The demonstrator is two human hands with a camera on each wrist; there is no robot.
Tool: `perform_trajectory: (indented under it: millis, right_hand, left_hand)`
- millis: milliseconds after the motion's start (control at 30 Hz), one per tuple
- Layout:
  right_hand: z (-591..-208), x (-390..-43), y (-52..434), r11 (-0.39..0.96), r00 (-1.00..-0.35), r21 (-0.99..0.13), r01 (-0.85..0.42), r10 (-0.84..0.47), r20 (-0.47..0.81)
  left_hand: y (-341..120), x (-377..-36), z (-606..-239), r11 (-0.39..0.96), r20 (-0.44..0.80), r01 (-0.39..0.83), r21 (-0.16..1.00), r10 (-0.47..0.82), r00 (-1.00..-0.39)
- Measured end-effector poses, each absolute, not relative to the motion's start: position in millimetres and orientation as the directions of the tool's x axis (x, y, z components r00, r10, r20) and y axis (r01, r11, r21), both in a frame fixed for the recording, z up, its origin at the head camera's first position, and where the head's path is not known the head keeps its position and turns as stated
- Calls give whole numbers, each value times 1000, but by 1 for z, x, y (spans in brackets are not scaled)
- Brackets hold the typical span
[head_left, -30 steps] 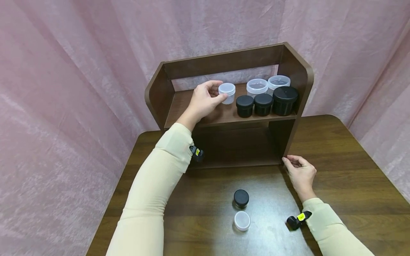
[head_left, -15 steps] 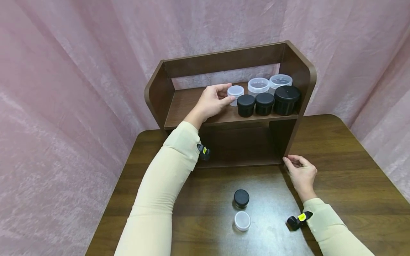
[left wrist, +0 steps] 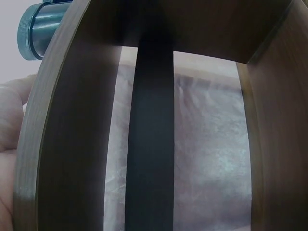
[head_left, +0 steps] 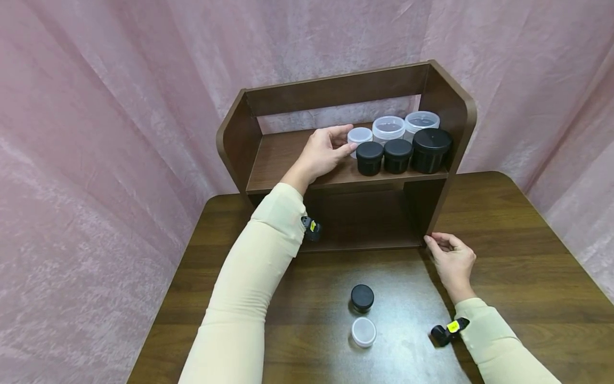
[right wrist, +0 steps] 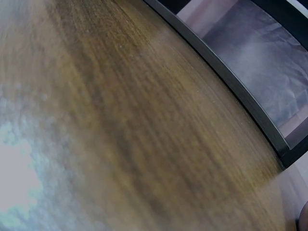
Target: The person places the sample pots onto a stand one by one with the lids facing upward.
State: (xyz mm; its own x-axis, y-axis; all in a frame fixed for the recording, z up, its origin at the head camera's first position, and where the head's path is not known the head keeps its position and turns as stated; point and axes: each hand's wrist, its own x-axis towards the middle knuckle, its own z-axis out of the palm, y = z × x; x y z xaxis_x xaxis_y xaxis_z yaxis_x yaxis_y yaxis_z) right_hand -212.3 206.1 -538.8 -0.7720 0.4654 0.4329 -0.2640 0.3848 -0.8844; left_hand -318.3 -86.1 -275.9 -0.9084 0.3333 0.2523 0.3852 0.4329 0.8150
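A dark wooden two-level shelf stands on a brown table. My left hand reaches onto the upper level, thumb and fingers curled round a small clear jar. That jar stands behind a small black jar and left of two larger clear jars. My right hand rests on the table with loosely curled fingers touching the shelf's lower right corner. The left wrist view shows the shelf's board edge close up and a dark jar at the top left.
On the upper level also stand a second small black jar and a big black jar. A small black jar and a small clear jar sit on the table in front. Pink curtain surrounds the table.
My left hand has carried the small clear jar to the right along the upper level, up beside the other clear jars. The right hand has stayed still.
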Motion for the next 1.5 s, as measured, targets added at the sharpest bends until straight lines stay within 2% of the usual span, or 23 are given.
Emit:
perform_trajectory:
  millis: [700, 1167, 1500]
  right_hand:
    - [-537, -210, 207, 393, -780, -885, -250, 460, 425]
    - [-539, -210, 205, 399, -778, -880, -256, 455, 432]
    - [-541, -215, 202, 396, -781, -881, -259, 450, 432]
  left_hand:
    - [-85, -318, -277, 461, 245, 391, 797, 344, -906]
    - [-92, -317, -278, 420, 251, 379, 825, 328, -911]
    - [-114, -295, -278, 430, 271, 368, 825, 270, -924]
